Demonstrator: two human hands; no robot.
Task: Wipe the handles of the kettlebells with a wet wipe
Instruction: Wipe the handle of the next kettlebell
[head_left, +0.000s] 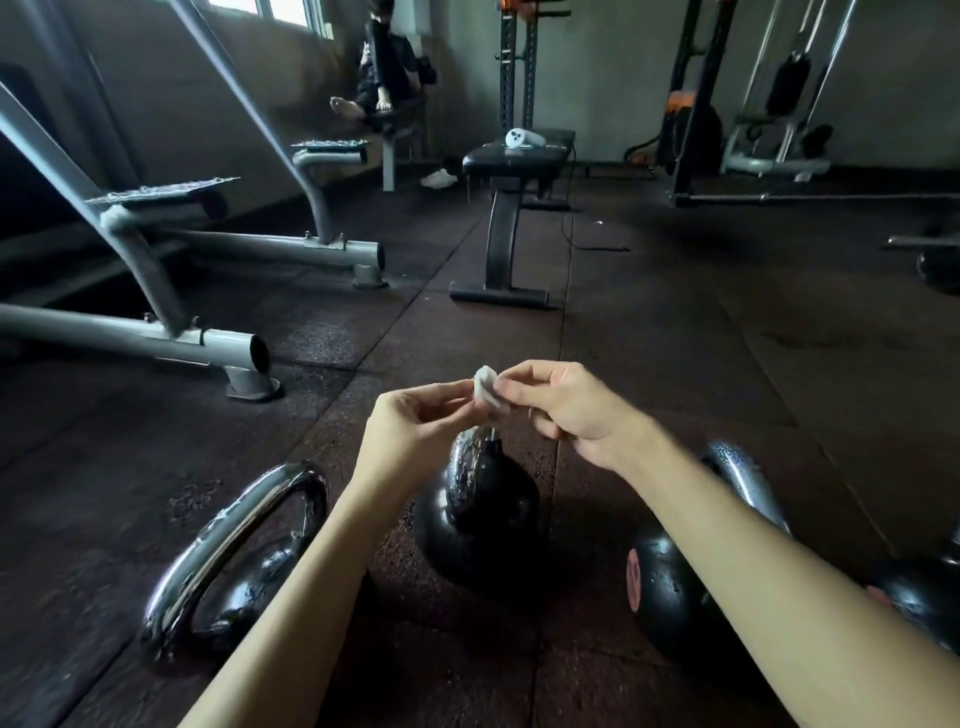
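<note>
Pinching a wipe (487, 391) between fingertips of left hand (415, 421) and right hand (563, 408), just above the edge-on handle (466, 465) of the middle kettlebell (483, 530) on the floor (675, 364); left hand nearer.

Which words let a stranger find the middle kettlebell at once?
On the rubber floor, in line with the bench, stands the middle kettlebell. It sits under the wipe that the left hand and right hand pinch. It alone stands between the forearms.
</note>
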